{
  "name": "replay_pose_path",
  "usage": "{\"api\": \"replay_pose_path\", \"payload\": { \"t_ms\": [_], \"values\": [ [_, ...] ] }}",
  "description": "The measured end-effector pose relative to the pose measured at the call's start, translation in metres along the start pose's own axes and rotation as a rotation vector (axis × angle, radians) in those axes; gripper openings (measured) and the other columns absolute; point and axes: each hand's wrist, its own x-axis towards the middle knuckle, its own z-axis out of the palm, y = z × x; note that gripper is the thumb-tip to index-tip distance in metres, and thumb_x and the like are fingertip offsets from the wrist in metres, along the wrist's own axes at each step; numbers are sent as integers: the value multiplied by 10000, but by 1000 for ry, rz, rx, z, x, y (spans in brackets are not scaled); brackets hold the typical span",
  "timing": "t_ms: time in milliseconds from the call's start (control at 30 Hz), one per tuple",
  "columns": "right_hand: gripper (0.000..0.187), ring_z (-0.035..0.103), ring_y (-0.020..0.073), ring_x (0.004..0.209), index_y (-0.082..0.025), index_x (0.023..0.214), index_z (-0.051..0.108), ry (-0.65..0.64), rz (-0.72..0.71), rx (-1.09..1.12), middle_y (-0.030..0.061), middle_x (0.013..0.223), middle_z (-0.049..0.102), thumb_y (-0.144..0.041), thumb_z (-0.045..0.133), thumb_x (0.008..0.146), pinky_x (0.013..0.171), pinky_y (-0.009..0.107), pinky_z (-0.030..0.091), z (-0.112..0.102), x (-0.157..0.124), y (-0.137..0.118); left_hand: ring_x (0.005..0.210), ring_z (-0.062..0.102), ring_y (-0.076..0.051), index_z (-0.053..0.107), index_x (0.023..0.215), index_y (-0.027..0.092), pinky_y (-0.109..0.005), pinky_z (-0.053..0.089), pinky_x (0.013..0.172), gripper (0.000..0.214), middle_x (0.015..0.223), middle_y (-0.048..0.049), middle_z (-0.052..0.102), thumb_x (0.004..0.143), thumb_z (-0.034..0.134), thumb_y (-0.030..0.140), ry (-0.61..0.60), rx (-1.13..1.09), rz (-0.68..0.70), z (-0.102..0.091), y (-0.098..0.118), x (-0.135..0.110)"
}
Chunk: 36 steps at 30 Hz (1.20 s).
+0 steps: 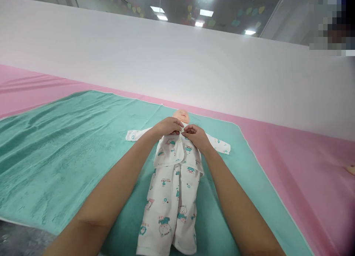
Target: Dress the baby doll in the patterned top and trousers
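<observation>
A baby doll (181,115) lies on its back, its head away from me, dressed in a white printed shirt (169,152) and matching trousers (163,208). The shirt's sleeves stretch out to both sides. At the doll's neck, my left hand (168,126) pinches the front edge of the shirt near the collar. My right hand (195,134) pinches the same place from the other side, fingertips almost touching the left ones. Whatever fastener lies between the fingers is too small to make out. Below the hands, the shirt front overlaps and hangs over the trouser waist.
A green blanket (69,156) lies under the doll, over a pink sheet (299,160). Behind stands a white wall (166,60) with glass above it. Something skin-coloured (351,169) shows at the right edge. A pixelated patch covers the upper right corner.
</observation>
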Motion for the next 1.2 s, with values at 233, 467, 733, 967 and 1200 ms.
{"api": "replay_pose_path", "payload": {
  "t_ms": [233, 467, 733, 967, 1200],
  "values": [
    [250, 525, 120, 728, -183, 824, 602, -18, 11, 45, 9, 787, 599, -367, 645, 662, 675, 249, 404, 1, -4, -4, 525, 472, -87, 627, 761, 139, -191, 373, 487, 129, 593, -17, 548, 659, 571, 195, -23, 67, 4, -1, 4, -3],
    [242, 520, 124, 725, -170, 789, 589, -9, -1, -22, 16, 783, 597, -374, 637, 667, 678, 249, 401, 4, -3, -4, 470, 459, -95, 584, 672, 145, -207, 329, 445, 81, 530, -4, 531, 650, 527, 199, 71, 193, 31, 5, 2, -1],
    [173, 453, 110, 631, -183, 769, 519, 144, -66, -342, -11, 707, 518, -350, 550, 737, 609, 238, 370, 5, -33, -18, 482, 465, -99, 570, 753, 171, -207, 336, 450, 163, 592, 11, 564, 705, 533, 321, 261, 274, 90, 17, -13, -34],
    [128, 468, 123, 651, -185, 737, 466, 98, -120, -903, 6, 749, 511, -297, 457, 800, 576, 240, 325, 28, -82, -45, 675, 518, -129, 604, 791, 184, -239, 389, 604, 190, 752, -2, 606, 773, 495, 340, 322, 341, 309, 38, -23, -62],
    [243, 531, 186, 706, -165, 867, 470, 185, 23, -1227, 61, 851, 541, -400, 458, 808, 521, 265, 277, 59, -82, -42, 709, 525, -129, 583, 806, 185, -245, 403, 622, 152, 801, -3, 598, 779, 480, 294, 225, 303, 303, 36, -27, -66]
  ]
}}
